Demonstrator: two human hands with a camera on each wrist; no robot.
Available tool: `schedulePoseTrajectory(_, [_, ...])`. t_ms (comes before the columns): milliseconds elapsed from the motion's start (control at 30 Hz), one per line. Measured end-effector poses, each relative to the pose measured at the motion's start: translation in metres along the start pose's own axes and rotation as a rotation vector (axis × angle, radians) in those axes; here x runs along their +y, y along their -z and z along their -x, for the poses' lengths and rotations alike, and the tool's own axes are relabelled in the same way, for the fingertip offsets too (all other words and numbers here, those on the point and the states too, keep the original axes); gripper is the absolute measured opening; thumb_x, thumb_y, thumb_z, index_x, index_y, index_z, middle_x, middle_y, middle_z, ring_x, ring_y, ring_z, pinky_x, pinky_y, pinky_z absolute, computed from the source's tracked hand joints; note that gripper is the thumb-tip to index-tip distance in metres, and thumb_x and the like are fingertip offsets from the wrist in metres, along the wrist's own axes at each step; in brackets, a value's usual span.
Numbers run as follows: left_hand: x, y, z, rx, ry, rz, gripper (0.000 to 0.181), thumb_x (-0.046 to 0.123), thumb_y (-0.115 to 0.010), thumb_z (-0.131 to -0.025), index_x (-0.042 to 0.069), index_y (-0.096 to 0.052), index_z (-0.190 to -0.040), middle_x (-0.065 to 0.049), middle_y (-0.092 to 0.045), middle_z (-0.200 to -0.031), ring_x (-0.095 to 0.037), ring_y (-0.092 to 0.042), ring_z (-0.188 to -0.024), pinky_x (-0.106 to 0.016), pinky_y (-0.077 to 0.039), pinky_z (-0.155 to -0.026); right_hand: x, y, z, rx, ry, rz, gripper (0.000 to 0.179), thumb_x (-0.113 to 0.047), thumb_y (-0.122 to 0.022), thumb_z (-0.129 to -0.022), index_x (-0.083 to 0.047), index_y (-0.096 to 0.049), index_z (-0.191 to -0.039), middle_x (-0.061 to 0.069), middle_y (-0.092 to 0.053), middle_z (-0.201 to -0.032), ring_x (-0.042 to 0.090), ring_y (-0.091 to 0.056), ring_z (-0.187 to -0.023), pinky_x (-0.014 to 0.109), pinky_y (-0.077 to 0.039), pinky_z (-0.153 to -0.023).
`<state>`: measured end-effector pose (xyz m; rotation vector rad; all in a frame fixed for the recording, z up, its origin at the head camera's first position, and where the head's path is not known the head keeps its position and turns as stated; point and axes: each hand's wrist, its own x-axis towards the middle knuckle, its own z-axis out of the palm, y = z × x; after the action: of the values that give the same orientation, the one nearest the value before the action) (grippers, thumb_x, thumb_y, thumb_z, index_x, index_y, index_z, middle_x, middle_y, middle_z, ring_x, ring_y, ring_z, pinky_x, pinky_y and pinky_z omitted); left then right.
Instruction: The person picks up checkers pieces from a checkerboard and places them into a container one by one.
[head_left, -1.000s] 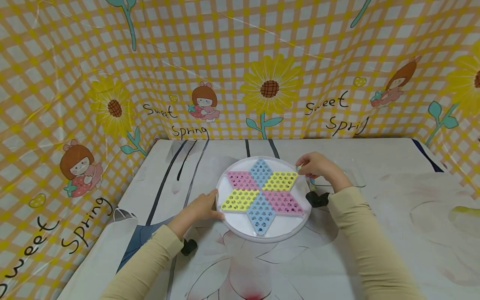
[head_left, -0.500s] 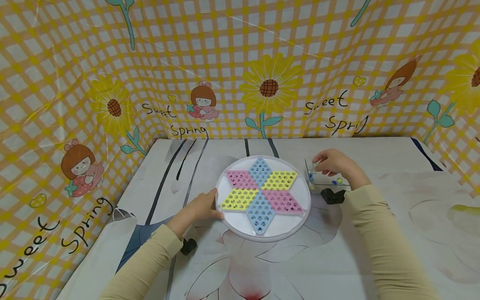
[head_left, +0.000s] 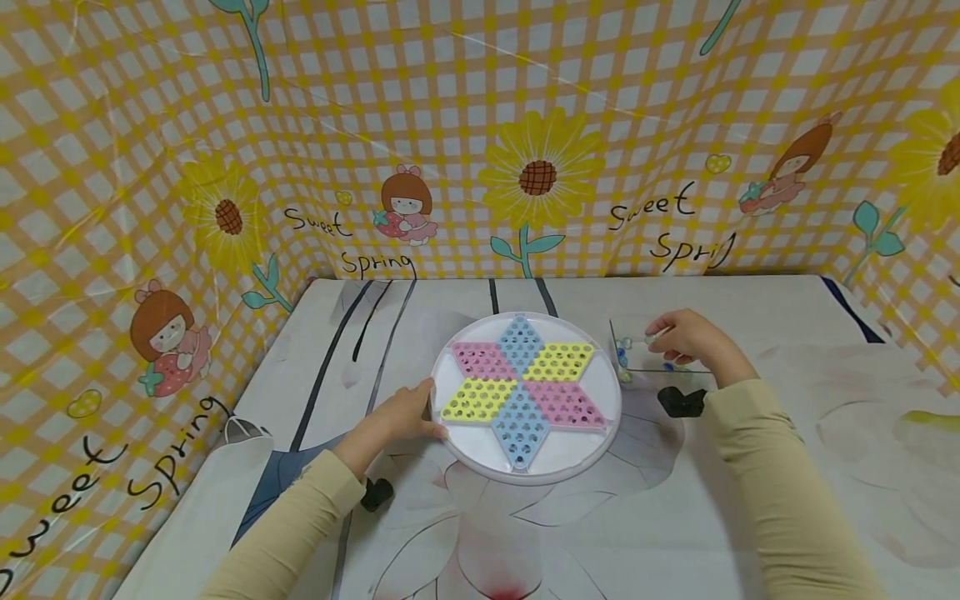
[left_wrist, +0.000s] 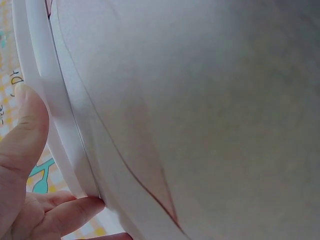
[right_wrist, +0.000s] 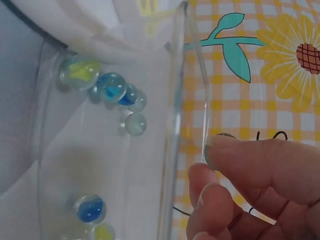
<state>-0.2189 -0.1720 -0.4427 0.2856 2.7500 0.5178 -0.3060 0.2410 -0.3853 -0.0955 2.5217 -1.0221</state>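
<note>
A round white Chinese checkers board (head_left: 465, 446), its star made of pink, yellow and blue points full of holes, lies flat on the table. My left hand (head_left: 405, 412) holds the board's left rim, thumb and fingers against its edge. To the right of the board is a clear plastic box (head_left: 652, 370). Several glass marbles (right_wrist: 110, 87) with blue or yellow-green swirls lie inside it. My right hand (head_left: 693, 337) is over the box, thumb and fingertips together at its rim in the right wrist view. Between them it pinches a clear marble (right_wrist: 209, 158), mostly hidden by the thumb.
A checked curtain (head_left: 450, 125) with sunflowers stands along the back and left side of the table. The white, flower-printed cloth (head_left: 810, 467) covers the tabletop. Dark camera mounts (head_left: 682, 402) hang below both wrists.
My right hand has moved right, away from the board's upper right rim and over the clear box, bringing the box's marbles into sight. My left hand and the board have stayed in place.
</note>
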Motion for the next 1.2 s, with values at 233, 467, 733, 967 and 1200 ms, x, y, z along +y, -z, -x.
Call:
schedulePoseTrajectory(233, [-0.001,0.0,-0.001,-0.001,0.0,0.001,0.094,0.04,-0.073,-0.073,0.0,-0.024,-0.143,-0.028,-0.046,-0.13,-0.044,-0.041,-0.121,-0.052,-0.036,-0.099,0.004,-0.001,0.0,-0.001,-0.029,0.003,0.037,-0.009,-0.057,-0.084,0.009,-0.046,-0.114,0.007,-0.054,-0.076,0.015,-0.052,-0.063,0.029,-0.046,-0.057])
schedulePoseTrajectory(467, [0.0,0.0,0.0,-0.006,0.015,0.003,0.093,0.04,-0.073,-0.074,0.0,-0.024,-0.143,-0.028,-0.045,-0.132,-0.043,-0.041,-0.122,-0.052,-0.036,-0.1,0.004,-0.003,0.001,-0.007,-0.044,0.021,0.038,-0.009,-0.058,-0.085,0.009,-0.045,-0.116,0.007,-0.055,-0.076,0.015,-0.053,-0.063,0.029,-0.046,-0.059])
schedulePoseTrajectory(733, [0.0,-0.001,0.001,-0.002,0.01,-0.002,0.093,0.04,-0.072,-0.074,0.0,-0.024,-0.143,-0.028,-0.045,-0.131,-0.043,-0.04,-0.122,-0.052,-0.036,-0.1,0.005,-0.003,0.001,-0.021,-0.048,0.003,0.042,-0.009,-0.058,-0.085,0.01,-0.043,-0.12,0.006,-0.054,-0.077,0.015,-0.052,-0.062,0.029,-0.046,-0.058])
schedulePoseTrajectory(967, [0.002,0.001,0.002,-0.007,0.009,0.002,0.092,0.039,-0.072,-0.074,0.001,-0.024,-0.143,-0.027,-0.045,-0.132,-0.043,-0.041,-0.122,-0.052,-0.035,-0.1,0.004,-0.003,0.005,-0.006,-0.042,0.006,0.042,-0.01,-0.056,-0.086,0.01,-0.043,-0.12,0.006,-0.055,-0.079,0.015,-0.052,-0.064,0.029,-0.047,-0.06])
schedulePoseTrajectory(1200, [0.002,0.001,0.0,-0.013,0.011,0.003,0.093,0.039,-0.073,-0.074,0.0,-0.024,-0.142,-0.029,-0.045,-0.131,-0.043,-0.041,-0.122,-0.051,-0.036,-0.1,0.001,-0.005,0.009,0.039,-0.007,0.017,0.042,-0.013,-0.056,-0.087,0.009,-0.044,-0.121,0.014,-0.058,-0.092,0.017,-0.055,-0.071,0.031,-0.049,-0.063])
